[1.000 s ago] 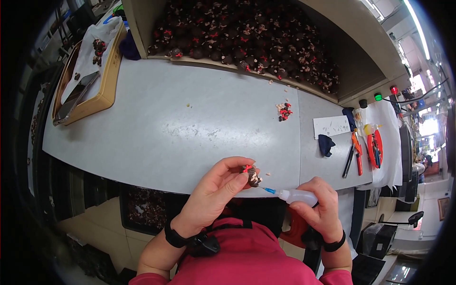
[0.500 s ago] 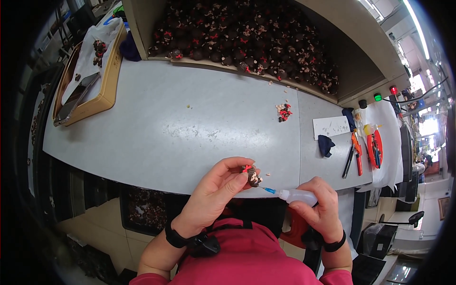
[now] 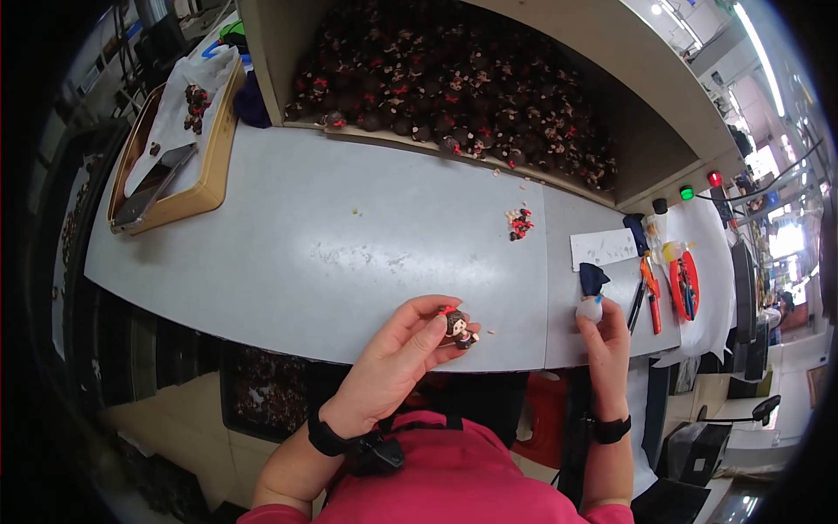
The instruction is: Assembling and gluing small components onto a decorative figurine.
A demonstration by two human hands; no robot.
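Near the table's front edge, my left hand [image 3: 408, 339] is closed around a small doll figurine [image 3: 457, 328] with dark brown hair, a pale face and a red bow. My right hand [image 3: 604, 336] is over the right part of the table, its fingers closed on a translucent white squeeze bottle [image 3: 590, 308]. The blue needle tip of the bottle points away from me, close to a dark blue cloth [image 3: 594, 279]. One tiny pale piece lies just right of the figurine. Farther back is a little pile of red, dark and pale parts [image 3: 519, 224].
A deep bin [image 3: 410, 140] heaped with dark figurine parts stands at the back. On the far left, a tan tray [image 3: 218, 166] holds white paper, figurines and a phone [image 3: 155, 188]. A white card [image 3: 604, 249], pens and a red dish [image 3: 684, 284] of tools lie at right.
My right hand has carried the bottle away from the figurine, to the right and farther out, tipping it from sideways to pointing away. My left hand has turned the figurine slightly.
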